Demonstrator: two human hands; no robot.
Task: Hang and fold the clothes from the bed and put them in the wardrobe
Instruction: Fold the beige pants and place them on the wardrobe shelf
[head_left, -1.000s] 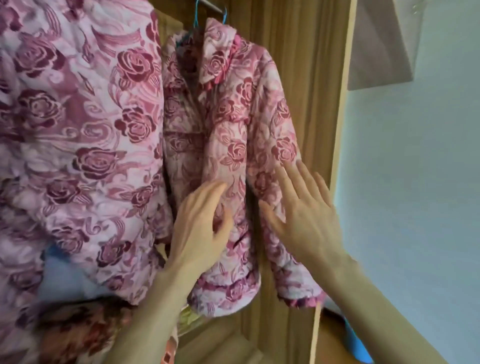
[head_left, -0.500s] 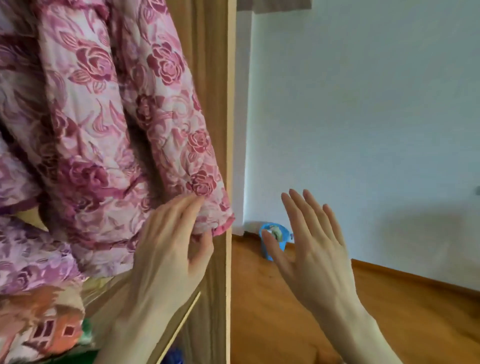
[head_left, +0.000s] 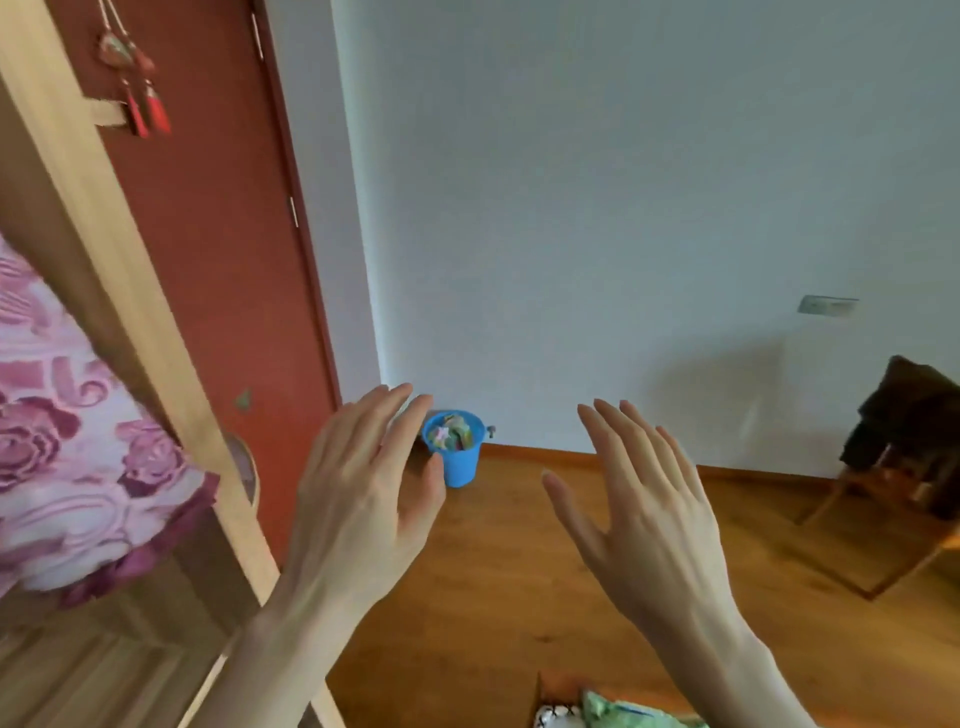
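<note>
Both the left hand (head_left: 363, 499) and right hand (head_left: 644, 509) are hovering with a wide, empty grip while the pink floral jacket (head_left: 78, 467) is hanging inside the wardrobe (head_left: 104, 249), so the person is probably heading for another garment, with the bed out of view.

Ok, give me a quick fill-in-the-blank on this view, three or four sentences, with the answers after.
1. The bucket on the floor is ____ in colour.
2. Both hands, left and right, hold ____.
3. The door with the tassels is ____.
4. The pink jacket has a ____ pattern.

Answers: blue; nothing; red; rose
</note>
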